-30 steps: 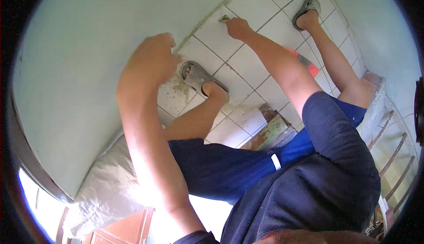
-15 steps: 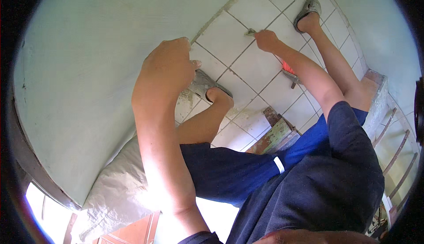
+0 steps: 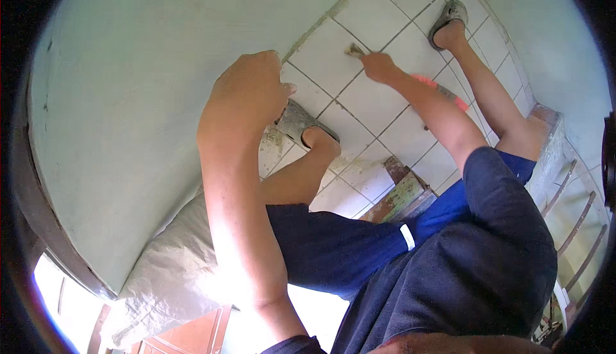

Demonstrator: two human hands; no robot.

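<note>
My left hand [image 3: 247,94] is raised close to the pale green wall [image 3: 128,97]. Its fingers are curled, with the thumb sticking out at the side; whatever they may hold is hidden behind the hand. Farther out, to the right, my right hand [image 3: 380,67] is closed around a small paintbrush [image 3: 354,50]. The pale head of the brush points left, toward the wall, above the white tiles [image 3: 378,101]. My right forearm partly covers an orange and grey thing [image 3: 461,103] of unclear kind.
My feet, in grey clogs [image 3: 301,123], stand apart on the tiles. A worn wooden bench [image 3: 401,200] with flaking green paint is beneath me. A pale crumpled sack [image 3: 170,258] lies by the wall at lower left. Wooden bars [image 3: 574,222] lean at the right.
My right hand has moved slightly left and nearer with the brush, whose head now shows more toward the wall. More of the orange and grey thing shows beyond my forearm. My left hand has shifted slightly right.
</note>
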